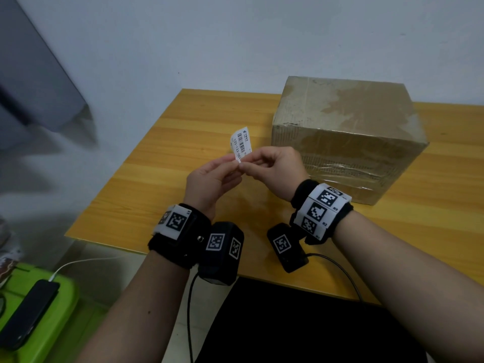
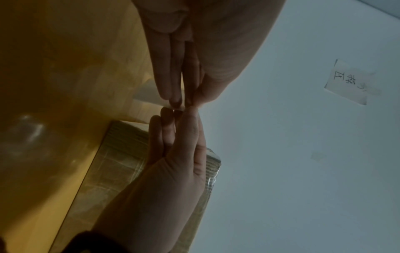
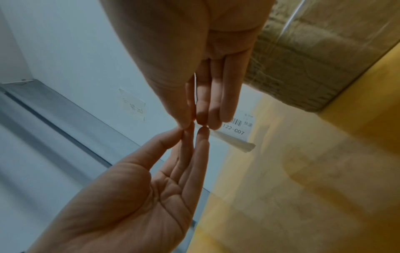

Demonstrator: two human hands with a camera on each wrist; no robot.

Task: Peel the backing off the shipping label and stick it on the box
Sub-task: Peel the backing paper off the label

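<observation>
A small white shipping label (image 1: 241, 143) with a barcode stands upright in the air over the wooden table (image 1: 157, 184). My left hand (image 1: 235, 163) and right hand (image 1: 245, 166) meet at its lower corner, and both pinch it between thumb and fingertips. In the right wrist view the label (image 3: 237, 133) sticks out behind the fingertips (image 3: 202, 119), its far end curled. Whether the backing has separated cannot be told. The taped cardboard box (image 1: 348, 137) sits on the table just right of my right hand, closed.
A dark phone (image 1: 26, 313) on a white cable lies on a green bin (image 1: 60, 292) left of the table, on the floor. A handwritten paper note (image 2: 348, 82) is stuck on the wall behind. The table's left edge is near my left wrist.
</observation>
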